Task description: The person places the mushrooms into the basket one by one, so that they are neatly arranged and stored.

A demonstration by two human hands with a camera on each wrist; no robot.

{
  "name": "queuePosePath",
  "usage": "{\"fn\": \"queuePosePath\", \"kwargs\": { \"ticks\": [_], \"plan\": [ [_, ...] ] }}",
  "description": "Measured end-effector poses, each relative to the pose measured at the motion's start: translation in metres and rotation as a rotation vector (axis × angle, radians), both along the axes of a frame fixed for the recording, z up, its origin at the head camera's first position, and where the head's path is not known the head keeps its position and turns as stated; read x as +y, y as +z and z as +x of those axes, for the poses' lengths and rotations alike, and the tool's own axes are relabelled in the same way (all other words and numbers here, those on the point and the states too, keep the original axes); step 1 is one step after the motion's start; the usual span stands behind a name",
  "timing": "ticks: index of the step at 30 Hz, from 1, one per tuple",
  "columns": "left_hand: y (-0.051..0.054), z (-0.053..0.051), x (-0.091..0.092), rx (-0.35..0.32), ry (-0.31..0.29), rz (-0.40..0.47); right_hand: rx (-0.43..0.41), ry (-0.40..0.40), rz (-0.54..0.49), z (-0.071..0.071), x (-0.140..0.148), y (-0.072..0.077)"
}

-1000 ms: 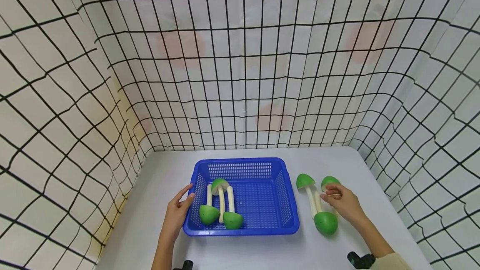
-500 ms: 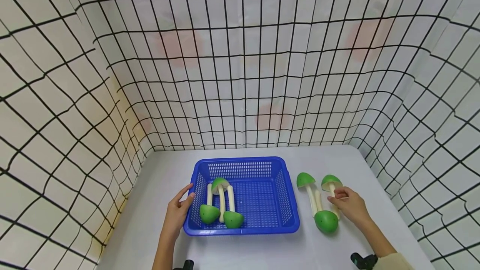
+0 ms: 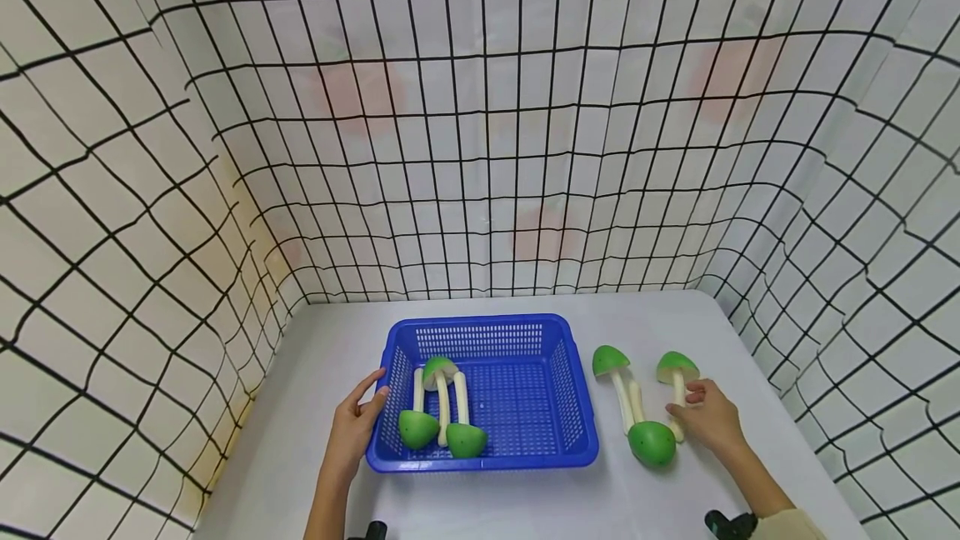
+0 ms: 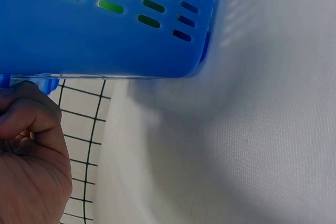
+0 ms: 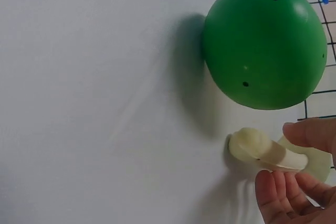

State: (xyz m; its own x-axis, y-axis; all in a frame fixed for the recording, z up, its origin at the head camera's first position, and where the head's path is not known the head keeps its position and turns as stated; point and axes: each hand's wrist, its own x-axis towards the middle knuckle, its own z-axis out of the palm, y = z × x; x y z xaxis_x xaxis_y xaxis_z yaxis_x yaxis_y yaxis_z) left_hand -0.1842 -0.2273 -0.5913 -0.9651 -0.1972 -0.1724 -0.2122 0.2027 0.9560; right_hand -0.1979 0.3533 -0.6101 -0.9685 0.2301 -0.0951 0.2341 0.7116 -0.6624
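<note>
My right hand (image 3: pixel 707 417) pinches a green-capped mushroom (image 3: pixel 677 367) by its stem; my left hand (image 3: pixel 352 422) grips the basket (image 3: pixel 480 464). I judge this arranging, probably calling next for gentle release.

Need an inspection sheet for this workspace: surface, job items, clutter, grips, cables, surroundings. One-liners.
Surface: white table, faint fabric-like texture in the left wrist view.
Job items: blue basket with three green-capped mushrooms in its left part; three loose mushrooms to its right.
Clutter: nothing seen.
Left grip: bare hand, thumb and finger on the basket's left rim.
Right grip: bare hand, thumb and fingers around the stem of the far-right mushroom.
Cables: nothing seen.
Surroundings: black netting at left, back and right, pale sheeting behind it with faint red patches.
</note>
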Motion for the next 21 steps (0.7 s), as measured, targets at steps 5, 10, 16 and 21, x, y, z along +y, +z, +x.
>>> {"fn": "queuePosePath", "kwargs": {
  "ticks": [5, 10, 16, 21],
  "plan": [
    [-0.0005, 0.0, -0.0002, -0.005, 0.002, -0.001, -0.021, 0.025, 0.006, 0.0006, 0.0054, -0.0068],
    [-0.0001, 0.0005, 0.0001, -0.001, 0.0, -0.001, -0.024, 0.03, -0.002, 0.0016, 0.007, -0.0075],
    [0.0014, 0.0008, 0.0, 0.002, 0.003, -0.005, -0.054, 0.014, -0.032, 0.0027, 0.0075, -0.0069],
    [0.0017, 0.0005, 0.0004, 0.001, 0.002, -0.017, -0.053, 0.017, -0.045, 0.004, 0.0071, -0.0052]
  ]
}}
